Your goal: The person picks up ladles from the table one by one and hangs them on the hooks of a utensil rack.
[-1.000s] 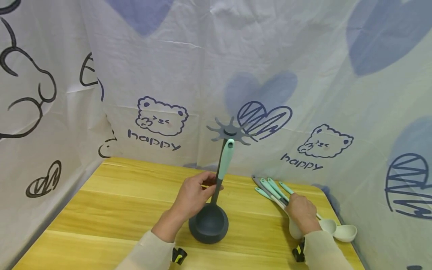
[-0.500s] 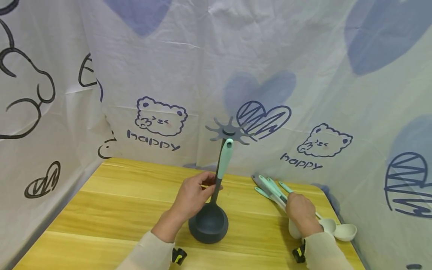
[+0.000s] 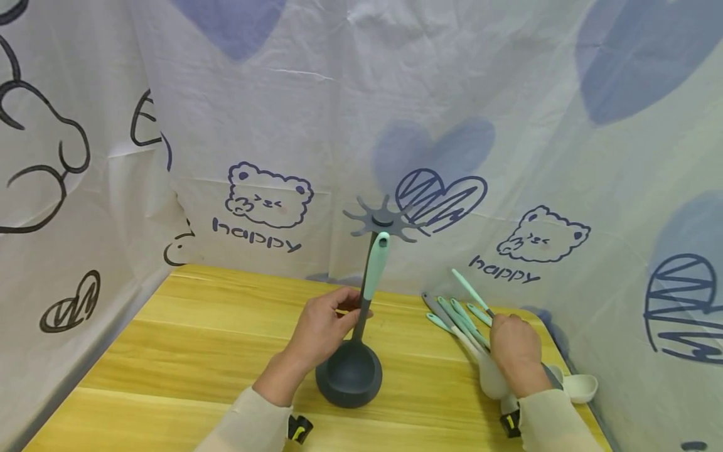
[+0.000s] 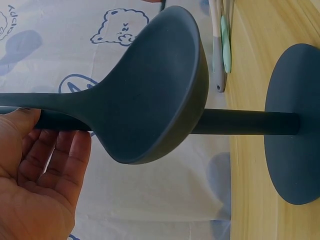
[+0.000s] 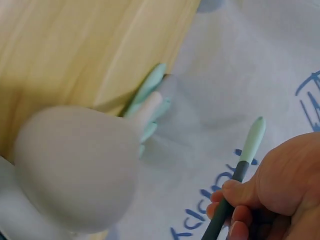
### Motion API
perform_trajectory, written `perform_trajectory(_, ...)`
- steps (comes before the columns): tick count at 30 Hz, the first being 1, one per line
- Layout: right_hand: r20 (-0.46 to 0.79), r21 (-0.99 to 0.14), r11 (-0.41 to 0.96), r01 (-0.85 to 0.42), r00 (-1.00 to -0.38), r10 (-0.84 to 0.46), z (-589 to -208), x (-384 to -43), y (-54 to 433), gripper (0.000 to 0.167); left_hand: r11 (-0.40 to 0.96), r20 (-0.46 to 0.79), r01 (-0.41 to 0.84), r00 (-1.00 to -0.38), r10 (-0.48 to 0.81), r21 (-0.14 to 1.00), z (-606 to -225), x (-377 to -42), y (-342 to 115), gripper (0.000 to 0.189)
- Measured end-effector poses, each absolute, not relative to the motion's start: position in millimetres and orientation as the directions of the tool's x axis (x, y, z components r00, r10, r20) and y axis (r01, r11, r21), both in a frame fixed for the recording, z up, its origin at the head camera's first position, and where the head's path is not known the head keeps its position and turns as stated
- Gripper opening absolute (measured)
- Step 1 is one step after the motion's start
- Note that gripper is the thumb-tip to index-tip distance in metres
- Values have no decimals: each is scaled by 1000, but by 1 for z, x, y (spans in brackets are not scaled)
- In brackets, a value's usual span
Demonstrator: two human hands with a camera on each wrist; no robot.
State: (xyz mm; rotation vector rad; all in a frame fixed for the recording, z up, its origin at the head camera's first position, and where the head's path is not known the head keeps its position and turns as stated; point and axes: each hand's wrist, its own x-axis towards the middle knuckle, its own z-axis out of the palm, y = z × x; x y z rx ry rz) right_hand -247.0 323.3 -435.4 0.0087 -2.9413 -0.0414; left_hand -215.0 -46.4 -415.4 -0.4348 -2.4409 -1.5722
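Note:
A dark grey utensil stand, its spoked top (image 3: 383,221) raised on a pole, rises from a round base (image 4: 295,125). From it hangs a dark grey ladle (image 3: 351,371) with a mint handle. My left hand (image 3: 324,323) holds the pole between thumb and fingers, close to the ladle's handle. Over on the right, my right hand (image 3: 515,351) grips a dark-shafted kitchen utensil (image 5: 240,170) with a mint handle end, lifted above the pile. Its head is mostly hidden behind the hand; a dark edge shows. A pale spoon-like utensil (image 5: 75,165) is blurred below.
Several utensils with mint and grey handles (image 3: 452,317) lie fanned on the table's right side. A cream scoop (image 3: 580,388) sits near the right edge of the wooden table (image 3: 214,351). A patterned cloth (image 3: 339,125) hangs behind.
My right hand has lifted a mint-handled utensil off the pile, tilting its handle up, and moved slightly right. My left hand, the stand and the ladle stay put.

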Motion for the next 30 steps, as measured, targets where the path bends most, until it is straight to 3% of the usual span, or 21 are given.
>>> perform_trajectory(10, 458, -11, 998, -59, -888, -47, -405, -241, 299, 16, 386, 347, 365, -930, 120, 847, -416, -216, -47, 10)
perform_trajectory(18, 524, -82, 989, -127, -849, -65, -393, -228, 268, 20, 384, 337, 363, -932, 136, 849, -418, -216, -47, 11)
perform_trajectory(24, 418, -324, 925, -196, -907, -46, -398, -216, 246, 17, 379, 333, 359, -933, 134, 853, -418, -215, -47, 12)
perform_trajectory(30, 241, -657, 743, -126, -969, 48, -401, -209, 229, 23, 378, 336, 361, -932, 133, 853, -417, -216, -48, 12)
